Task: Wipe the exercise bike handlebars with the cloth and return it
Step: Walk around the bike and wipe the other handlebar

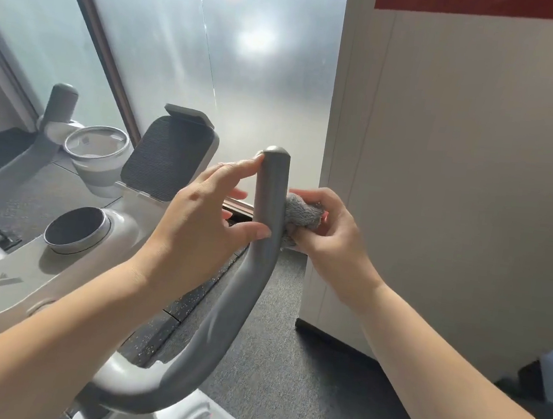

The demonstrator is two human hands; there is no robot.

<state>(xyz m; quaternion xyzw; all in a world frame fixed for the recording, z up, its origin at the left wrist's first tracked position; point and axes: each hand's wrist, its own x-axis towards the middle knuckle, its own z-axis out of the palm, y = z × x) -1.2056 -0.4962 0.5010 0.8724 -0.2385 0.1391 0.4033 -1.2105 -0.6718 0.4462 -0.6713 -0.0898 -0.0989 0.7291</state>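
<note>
- Dark speckled flooring runs under the bike, with a bare strip between the grey handlebar and the white cabinet on the right.
- Closest to me, the handlebar curves up from the white frame to a rounded upright end.
- Left hand steadies that upright, fingers fairly straight, thumb and fingertips touching its left side.
- Right hand is curled around a bunched grey cloth, pressing it against the bar's right edge.
- Beyond sit a tablet holder, a cup and frosted glass.
</note>
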